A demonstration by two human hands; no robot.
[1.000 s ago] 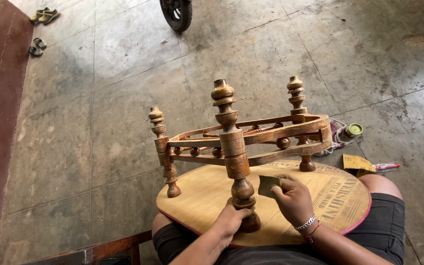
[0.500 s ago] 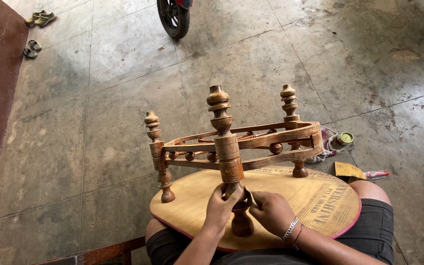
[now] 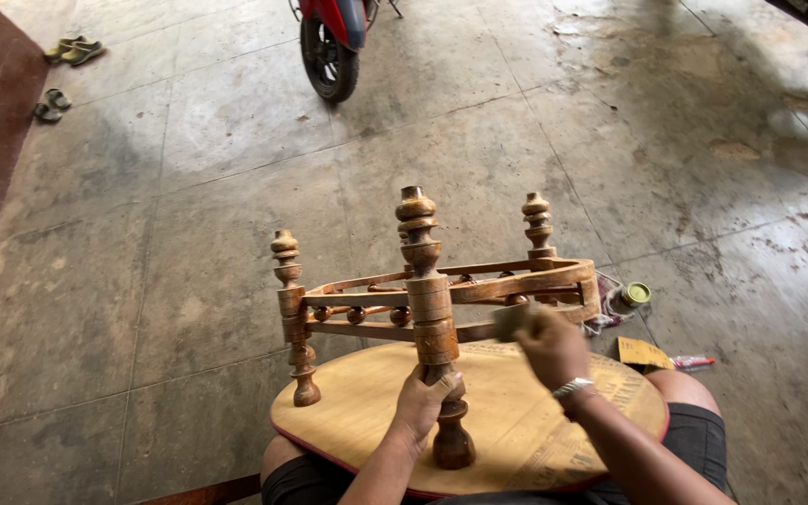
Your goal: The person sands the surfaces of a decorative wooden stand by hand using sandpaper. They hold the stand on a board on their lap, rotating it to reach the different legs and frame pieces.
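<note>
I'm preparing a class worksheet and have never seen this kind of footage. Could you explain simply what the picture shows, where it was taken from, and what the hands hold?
There is no machine here. A camera worn on a person's head looks down at their own two bare hands. An upturned round wooden stool with turned legs rests on their lap, seat downward. The left hand grips the nearest turned leg. The right hand, wearing a bracelet, presses a small dark pad, probably sandpaper, against the stool's curved rail. On the grey concrete floor lie a small open tin, a cloth, sandals and a parked red scooter.
</note>
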